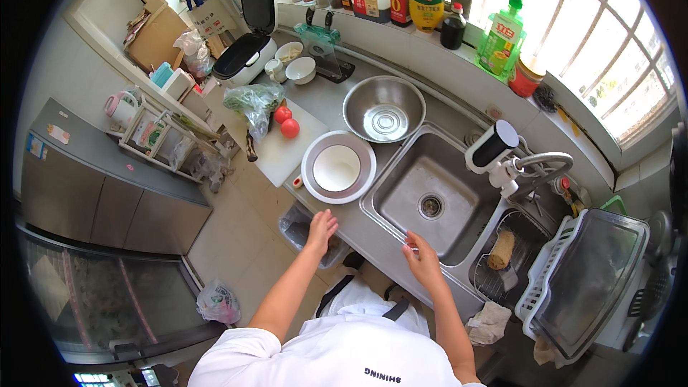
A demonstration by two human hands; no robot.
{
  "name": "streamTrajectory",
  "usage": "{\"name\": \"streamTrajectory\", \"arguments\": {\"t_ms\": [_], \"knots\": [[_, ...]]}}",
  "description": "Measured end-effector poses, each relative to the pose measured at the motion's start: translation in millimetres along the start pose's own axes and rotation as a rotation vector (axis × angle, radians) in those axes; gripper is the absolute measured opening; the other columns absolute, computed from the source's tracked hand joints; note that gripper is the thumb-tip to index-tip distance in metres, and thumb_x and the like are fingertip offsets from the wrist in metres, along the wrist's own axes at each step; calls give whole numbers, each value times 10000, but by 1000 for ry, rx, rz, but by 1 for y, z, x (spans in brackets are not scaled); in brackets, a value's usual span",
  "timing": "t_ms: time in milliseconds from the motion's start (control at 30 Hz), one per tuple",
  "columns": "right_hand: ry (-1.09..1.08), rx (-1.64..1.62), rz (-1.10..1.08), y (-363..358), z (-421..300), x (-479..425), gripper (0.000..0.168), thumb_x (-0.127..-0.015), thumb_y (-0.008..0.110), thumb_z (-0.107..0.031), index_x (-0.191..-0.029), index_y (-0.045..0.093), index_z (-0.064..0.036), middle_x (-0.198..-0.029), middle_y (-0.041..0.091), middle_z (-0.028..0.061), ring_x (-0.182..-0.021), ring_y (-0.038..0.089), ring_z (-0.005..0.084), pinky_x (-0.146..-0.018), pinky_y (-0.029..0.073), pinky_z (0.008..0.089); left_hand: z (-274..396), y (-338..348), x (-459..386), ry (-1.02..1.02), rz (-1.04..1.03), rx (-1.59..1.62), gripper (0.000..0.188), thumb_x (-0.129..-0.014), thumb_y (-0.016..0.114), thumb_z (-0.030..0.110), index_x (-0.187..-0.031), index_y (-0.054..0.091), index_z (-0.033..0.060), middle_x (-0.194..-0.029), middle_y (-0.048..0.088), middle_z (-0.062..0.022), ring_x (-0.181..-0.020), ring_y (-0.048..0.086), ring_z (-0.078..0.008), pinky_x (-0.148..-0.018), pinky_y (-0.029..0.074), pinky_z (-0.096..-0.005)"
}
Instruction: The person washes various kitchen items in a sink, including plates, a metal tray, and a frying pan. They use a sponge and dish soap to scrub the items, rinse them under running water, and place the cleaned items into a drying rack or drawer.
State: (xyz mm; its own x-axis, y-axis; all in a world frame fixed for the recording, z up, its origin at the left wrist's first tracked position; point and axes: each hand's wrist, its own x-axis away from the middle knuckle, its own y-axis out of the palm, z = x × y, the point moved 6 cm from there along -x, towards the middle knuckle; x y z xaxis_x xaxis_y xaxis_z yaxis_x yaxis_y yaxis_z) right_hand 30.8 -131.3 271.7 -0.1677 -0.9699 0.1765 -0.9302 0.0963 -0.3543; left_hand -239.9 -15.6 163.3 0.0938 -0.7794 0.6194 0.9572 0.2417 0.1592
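Note:
My left hand (322, 230) is raised in front of the counter, just below a white-rimmed basin (309, 183), its fingers apart and nothing in it. My right hand (422, 259) hangs at the near edge of the steel sink (406, 172), also empty, with the fingers loosely spread. A white round piece (337, 168) lies inside the basin. Behind it stands a wide steel bowl (384, 109). Two tomatoes (289, 128) rest on a white cutting board (290, 158) beside greens in a plastic bag (258, 105) and a dark-handled knife (251, 148).
A faucet (543, 160) with a white filter rises behind the sink. To the right are a wire basket (486, 274) with a brown sponge-like roll (501, 250) and a covered dish rack (591, 279). A lined bin (294, 226) stands below the counter edge; bottles line the sill.

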Motion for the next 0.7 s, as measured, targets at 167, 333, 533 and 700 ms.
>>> {"name": "streamTrajectory", "arguments": {"t_ms": [167,333,533,700], "knots": [[289,-473,-100,82,43,-47,431,-911,499,-232,-1279,404,-29,-1079,578,141,-903,593,196,-746,493,296,41,-15,-71,-25,-197,15,387,-816,504,92,-1176,392,6,-1063,532,-122,-979,550,-236,-882,451,-405],[502,-547,58,150,48,-111,507,-931,431,-343,-1322,321,-41,-1142,523,145,-889,596,234,-721,498,306,55,0,-91,-220,-289,-144,335,-764,503,31,-1097,508,-4,-1053,574,-124,-929,590,-242,-775,524,-369],[590,-625,148,195,46,-127,326,-935,421,-305,-1123,431,-39,-1036,544,116,-828,608,241,-696,504,334,39,-5,-114,-305,-246,-89,234,-763,461,-5,-983,522,-58,-942,570,-163,-830,609,-287,-685,553,-421],[540,-637,211,205,35,-101,320,-922,461,-261,-1102,452,3,-997,579,122,-799,619,220,-685,523,324,45,-18,-90,-304,-307,-158,267,-730,479,-13,-986,530,-70,-953,574,-173,-834,608,-290,-668,546,-410]]}}
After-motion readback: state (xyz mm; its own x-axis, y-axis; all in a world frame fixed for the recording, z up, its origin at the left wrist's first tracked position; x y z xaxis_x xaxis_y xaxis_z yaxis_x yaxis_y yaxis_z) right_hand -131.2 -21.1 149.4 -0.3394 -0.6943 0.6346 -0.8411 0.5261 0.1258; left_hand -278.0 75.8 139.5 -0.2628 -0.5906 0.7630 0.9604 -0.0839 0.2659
